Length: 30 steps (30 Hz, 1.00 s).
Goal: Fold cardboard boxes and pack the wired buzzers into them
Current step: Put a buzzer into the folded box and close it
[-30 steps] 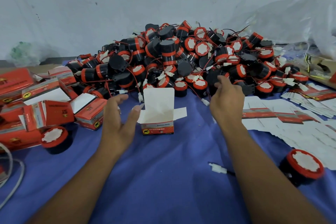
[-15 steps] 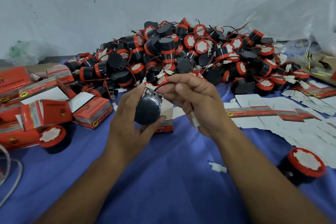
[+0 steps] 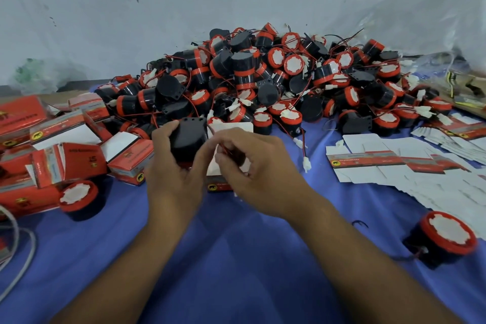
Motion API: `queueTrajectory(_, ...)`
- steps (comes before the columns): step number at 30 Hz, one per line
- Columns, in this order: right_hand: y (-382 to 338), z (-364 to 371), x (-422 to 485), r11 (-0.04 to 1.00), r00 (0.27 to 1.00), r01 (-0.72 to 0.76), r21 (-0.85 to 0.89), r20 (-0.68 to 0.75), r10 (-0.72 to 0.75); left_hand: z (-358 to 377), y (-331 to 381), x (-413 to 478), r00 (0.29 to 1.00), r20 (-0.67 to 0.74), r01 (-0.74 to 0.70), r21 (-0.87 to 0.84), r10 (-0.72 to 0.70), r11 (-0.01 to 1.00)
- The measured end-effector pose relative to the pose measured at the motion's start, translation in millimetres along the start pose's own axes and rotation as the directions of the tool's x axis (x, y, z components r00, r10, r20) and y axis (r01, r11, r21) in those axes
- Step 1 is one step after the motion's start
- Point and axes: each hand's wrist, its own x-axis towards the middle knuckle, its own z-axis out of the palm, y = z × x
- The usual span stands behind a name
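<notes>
Black wired buzzer [image 3: 188, 143] was clamped in the left hand [image 3: 171, 176]; the right hand [image 3: 255, 173] pinched its red wire [image 3: 225, 149]. Best coiled first, before lowering into the cardboard box [image 3: 219, 186] beneath the fingertips [image 3: 220, 158].

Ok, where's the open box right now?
Head view, centre: the open box stands on the blue cloth, mostly hidden behind the left hand, holding a buzzer, and the right hand, pinching its wire; the buzzer pile lies beyond it.

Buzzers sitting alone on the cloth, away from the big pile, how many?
2: left buzzer by the red boxes, right buzzer near the flat cardboard; boxes may hide more.
</notes>
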Motion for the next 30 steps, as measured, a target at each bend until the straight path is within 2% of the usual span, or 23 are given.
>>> queueTrajectory(3, -9.9, -9.9, 2.2, 0.993, 0.990, 0.099, 0.058, 0.092, -0.104, -0.4, -0.2, 1.3, 0.999, 0.037, -0.029, 0.072, 0.027, 0.997)
queueTrajectory(7, -8.5, -19.6, 1.9, 0.999, 0.983, 0.028, 0.043, 0.179, -0.036, -3.7, 4.6, 7.4, 0.998, 0.055, 0.027, 0.105, -0.033, 0.994)
queueTrajectory(9, -9.4, -17.9, 2.2, 0.995, 0.984, -0.022, 0.101, 0.177, 0.004, -5.9, 6.7, 10.9, 0.997, 0.045, 0.061, 0.110, -0.066, 0.992)
queueTrajectory(11, -13.0, -12.4, 2.7, 0.979, 0.986, -0.069, 0.189, 0.165, 0.038, -7.0, 7.8, 9.9, 0.997, 0.074, 0.016, 0.092, -0.023, 0.996)
queueTrajectory(14, -12.5, -9.7, 5.5, 0.927, 0.990, -0.142, 0.346, 0.070, 0.125, -8.0, 11.4, 8.5, 0.988, 0.143, -0.052, 0.007, 0.050, 0.999)
queueTrajectory(16, -4.8, -11.9, 7.9, 0.861, 0.975, -0.198, 0.468, 0.004, 0.222, -7.4, 8.9, 9.5, 0.968, 0.246, -0.037, -0.073, 0.054, 0.997)
queueTrajectory(19, 6.8, -13.3, 7.0, 0.724, 0.928, -0.292, 0.624, 0.002, 0.373, 0.7, 7.8, 3.5, 0.917, 0.391, -0.061, -0.064, 0.081, 0.996)
queueTrajectory(21, 11.2, -11.3, 6.4, 0.580, 0.893, -0.342, 0.739, 0.064, 0.445, 5.0, 4.0, -0.9, 0.913, 0.399, -0.061, -0.070, 0.084, 0.996)
queueTrajectory(23, 14.2, -7.6, 6.9, 0.446, 0.869, -0.359, 0.820, 0.118, 0.481, 3.3, 0.1, 1.1, 0.935, 0.349, -0.056, -0.049, 0.070, 0.997)
queueTrajectory(26, 17.4, -4.7, 6.6, 0.322, 0.821, -0.403, 0.857, 0.183, 0.540, -1.2, -4.3, 8.0, 0.947, 0.315, -0.079, 0.016, 0.070, 0.997)
queueTrajectory(28, 18.9, -3.1, 5.3, 0.308, 0.776, -0.478, 0.823, 0.231, 0.588, -4.2, -5.7, 10.8, 0.941, 0.332, -0.100, 0.083, 0.067, 0.992)
queueTrajectory(29, 20.0, -2.5, 4.3, 0.365, 0.760, -0.518, 0.774, 0.221, 0.611, -5.2, -7.4, 12.2, 0.932, 0.356, -0.120, 0.133, 0.066, 0.984)
queueTrajectory(30, 22.3, -2.5, 2.9, 0.495, 0.765, -0.547, 0.675, 0.163, 0.623, -5.5, -9.0, 13.7, 0.918, 0.392, -0.137, 0.182, 0.056, 0.974)
